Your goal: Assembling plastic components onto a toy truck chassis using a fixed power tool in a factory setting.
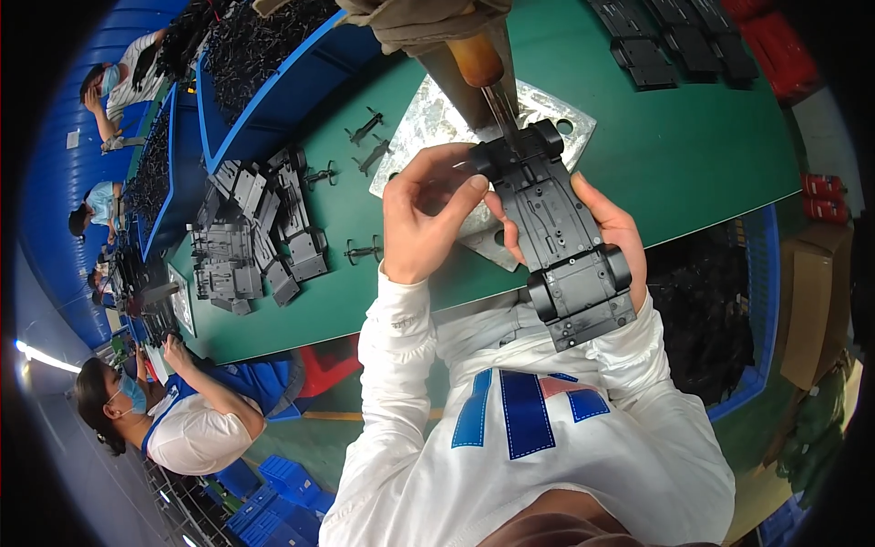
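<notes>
A black plastic toy car chassis (561, 219) with wheels at both ends is held up at a tilt in front of me. My right hand (609, 217) grips its right side, and fingertips show from beneath at its left edge. At the far end, my left hand (424, 219) is closed with thumb and fingers at the front left wheel (485, 160); the exact grip is partly hidden. A thin metal rod under an amber sleeve (476, 60) comes down to the chassis's far end. Below it lies a shiny metal plate (424, 118) on the green table (638, 137).
Flat black chassis parts (264, 228) are piled at the left, with several small black axle pieces (363, 251) nearby. Blue bins (273, 77) of black parts stand behind. More chassis (674, 41) lie at far right. A co-worker (196, 424) sits at the left.
</notes>
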Tool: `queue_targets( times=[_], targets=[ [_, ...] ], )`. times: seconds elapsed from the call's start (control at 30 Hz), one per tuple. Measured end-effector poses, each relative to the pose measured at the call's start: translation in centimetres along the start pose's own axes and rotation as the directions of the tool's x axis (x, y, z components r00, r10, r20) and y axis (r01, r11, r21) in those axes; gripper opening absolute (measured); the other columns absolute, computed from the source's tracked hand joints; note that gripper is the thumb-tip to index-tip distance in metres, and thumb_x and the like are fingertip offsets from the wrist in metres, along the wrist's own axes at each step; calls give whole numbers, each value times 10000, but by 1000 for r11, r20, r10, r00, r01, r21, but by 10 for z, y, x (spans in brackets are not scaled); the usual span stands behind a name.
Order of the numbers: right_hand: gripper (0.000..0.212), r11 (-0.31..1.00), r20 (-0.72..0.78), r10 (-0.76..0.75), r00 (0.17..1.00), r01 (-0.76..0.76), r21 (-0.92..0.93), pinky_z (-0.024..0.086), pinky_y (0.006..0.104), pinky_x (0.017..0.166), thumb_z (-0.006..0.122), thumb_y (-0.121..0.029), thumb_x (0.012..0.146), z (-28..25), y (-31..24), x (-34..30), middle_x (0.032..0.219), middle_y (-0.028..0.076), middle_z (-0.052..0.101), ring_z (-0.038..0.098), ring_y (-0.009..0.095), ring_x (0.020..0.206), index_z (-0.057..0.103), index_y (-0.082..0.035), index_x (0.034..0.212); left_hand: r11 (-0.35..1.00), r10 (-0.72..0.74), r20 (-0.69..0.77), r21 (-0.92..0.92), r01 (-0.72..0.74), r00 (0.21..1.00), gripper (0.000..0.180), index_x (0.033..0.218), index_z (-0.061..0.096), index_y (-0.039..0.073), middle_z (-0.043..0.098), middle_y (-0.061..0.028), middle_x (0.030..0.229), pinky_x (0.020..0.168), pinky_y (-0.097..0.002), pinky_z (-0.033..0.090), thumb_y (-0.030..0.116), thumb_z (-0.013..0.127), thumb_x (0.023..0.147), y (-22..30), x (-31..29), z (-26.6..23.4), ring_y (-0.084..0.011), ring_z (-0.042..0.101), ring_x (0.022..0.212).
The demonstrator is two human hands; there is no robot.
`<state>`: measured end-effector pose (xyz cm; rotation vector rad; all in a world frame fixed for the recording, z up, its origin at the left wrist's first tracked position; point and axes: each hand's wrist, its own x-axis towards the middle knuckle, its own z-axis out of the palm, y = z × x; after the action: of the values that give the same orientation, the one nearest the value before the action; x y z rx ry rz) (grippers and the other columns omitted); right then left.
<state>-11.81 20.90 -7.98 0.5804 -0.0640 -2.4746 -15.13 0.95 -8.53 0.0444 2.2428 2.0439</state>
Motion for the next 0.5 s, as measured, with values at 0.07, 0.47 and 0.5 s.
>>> queue_targets(
  times=[0.07,0.47,0.5],
  targets=[
    [596,1000,7,23,1000,-23,6,566,453,936,333,-381,1074,-2,-2,-1,1358,303,512,640,386,1074,371,92,1434,1000,-12,14,7,11,1000,301,1156,605,-77,709,-105,905,768,-242,511,27,683,884,1,2,1,-110,667,794],
    [665,997,-6,7,1000,-7,83,570,491,944,388,-430,1050,9,-6,-6,1411,318,460,638,426,1097,324,81,1470,1000,4,24,-11,-4,1000,342,1200,604,-80,703,-120,1035,763,-255,522,64,688,902,-4,11,11,-128,670,866],
    [665,997,-4,7,1000,-7,82,570,491,944,388,-430,1050,8,-7,-6,1411,318,460,638,426,1097,324,81,1470,1000,11,46,27,-12,999,340,1219,580,-89,680,-131,1080,735,-255,518,48,665,920,-5,11,10,-143,677,806]
  ],
)
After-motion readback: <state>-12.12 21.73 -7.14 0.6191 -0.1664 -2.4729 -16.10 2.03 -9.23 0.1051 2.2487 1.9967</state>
